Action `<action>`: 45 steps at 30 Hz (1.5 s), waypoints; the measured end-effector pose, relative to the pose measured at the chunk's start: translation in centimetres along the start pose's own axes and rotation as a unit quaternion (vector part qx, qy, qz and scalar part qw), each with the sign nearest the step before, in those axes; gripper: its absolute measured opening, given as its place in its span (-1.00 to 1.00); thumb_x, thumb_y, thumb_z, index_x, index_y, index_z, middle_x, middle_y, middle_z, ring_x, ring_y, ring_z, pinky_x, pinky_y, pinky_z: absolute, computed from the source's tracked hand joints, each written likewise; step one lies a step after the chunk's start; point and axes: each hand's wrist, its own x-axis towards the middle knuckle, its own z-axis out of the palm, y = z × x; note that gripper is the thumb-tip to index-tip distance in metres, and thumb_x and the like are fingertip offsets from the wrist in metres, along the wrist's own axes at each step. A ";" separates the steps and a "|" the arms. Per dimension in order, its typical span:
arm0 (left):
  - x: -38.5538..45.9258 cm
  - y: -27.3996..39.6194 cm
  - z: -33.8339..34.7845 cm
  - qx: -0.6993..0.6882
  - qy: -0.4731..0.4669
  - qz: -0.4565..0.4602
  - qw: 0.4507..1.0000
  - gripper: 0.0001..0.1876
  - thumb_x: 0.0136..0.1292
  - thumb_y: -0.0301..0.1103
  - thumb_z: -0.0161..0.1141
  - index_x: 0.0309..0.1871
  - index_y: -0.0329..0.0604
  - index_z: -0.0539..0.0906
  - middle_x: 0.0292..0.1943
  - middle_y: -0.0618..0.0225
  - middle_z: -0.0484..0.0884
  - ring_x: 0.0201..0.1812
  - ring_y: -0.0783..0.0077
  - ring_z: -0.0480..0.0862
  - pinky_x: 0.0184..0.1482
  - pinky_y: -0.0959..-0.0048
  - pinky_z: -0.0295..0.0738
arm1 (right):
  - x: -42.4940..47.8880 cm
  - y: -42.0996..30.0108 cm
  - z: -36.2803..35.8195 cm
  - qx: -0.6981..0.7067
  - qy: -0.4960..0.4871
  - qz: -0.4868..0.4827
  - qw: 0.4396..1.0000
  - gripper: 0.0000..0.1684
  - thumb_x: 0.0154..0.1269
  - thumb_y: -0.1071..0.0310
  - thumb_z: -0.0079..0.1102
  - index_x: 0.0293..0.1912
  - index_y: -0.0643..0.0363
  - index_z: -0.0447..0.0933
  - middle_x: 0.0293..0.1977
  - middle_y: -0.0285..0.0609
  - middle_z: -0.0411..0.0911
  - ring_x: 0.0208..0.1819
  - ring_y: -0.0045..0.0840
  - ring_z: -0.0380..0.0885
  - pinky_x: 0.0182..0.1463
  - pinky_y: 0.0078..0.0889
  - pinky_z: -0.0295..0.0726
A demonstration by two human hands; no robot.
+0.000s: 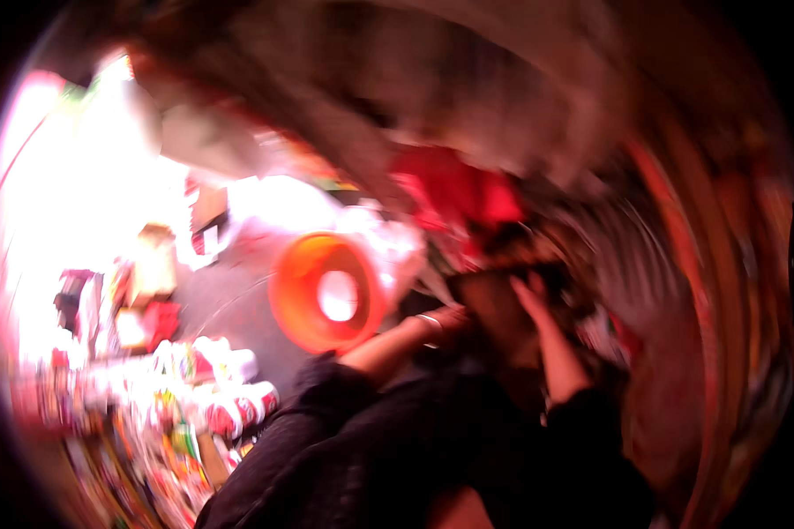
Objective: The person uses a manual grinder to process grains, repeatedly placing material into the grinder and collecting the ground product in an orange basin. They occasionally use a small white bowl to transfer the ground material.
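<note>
Motion blurs the whole view. A dark brown box-like object, perhaps a cardboard carton, is in front of my body between my two hands. My left hand, with a light band at the wrist, reaches to its left edge; the fingers are lost in shadow. My right hand lies along its right side with the thumb and fingers pointing away from me. Whether either hand grips the object is too blurred to tell. Just left of my left forearm stands an orange plastic bucket or tub, with a bright patch inside.
Packaged goods crowd the lower left, near my left sleeve. A carton stands farther left in glaring light. Beyond my hands is a red cloth or bag. Grey ribbed material and shelf-like edges line the right.
</note>
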 end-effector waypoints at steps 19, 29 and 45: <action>-0.1 -2.6 3.3 -0.156 0.001 -0.080 0.985 -0.71 -0.11 -0.29 0.18 -0.24 -0.05 0.50 -0.13 0.34 0.52 0.17 0.20 0.28 0.23 0.11 0.07 | -0.7 1.0 2.0 0.101 -0.096 0.082 0.987 -0.16 0.15 0.03 0.13 0.24 0.35 0.06 0.20 -0.02 0.19 0.22 -0.38 0.18 0.25 -0.43 0.15; 0.6 0.4 -0.7 0.035 -0.121 -0.090 0.988 -0.40 -0.16 -0.39 0.12 0.11 -0.13 0.40 0.18 0.21 0.31 0.29 0.11 0.13 0.30 0.15 -0.02 | -0.3 1.6 -0.5 -0.057 0.068 0.112 0.990 -0.07 0.09 -0.13 0.12 0.26 0.28 0.05 0.15 0.06 0.25 0.22 -0.29 0.20 0.25 -0.41 0.16; 5.9 0.0 -3.2 0.038 0.017 -0.293 0.955 -0.25 -0.16 -0.31 0.16 0.23 -0.25 0.23 0.29 -0.04 0.01 0.28 -0.18 0.00 0.23 0.03 0.11 | -5.0 -0.2 3.2 0.041 0.047 0.130 0.990 -0.17 0.10 0.04 0.09 0.22 0.35 0.09 0.20 0.17 0.14 0.25 -0.14 0.13 0.29 -0.30 0.12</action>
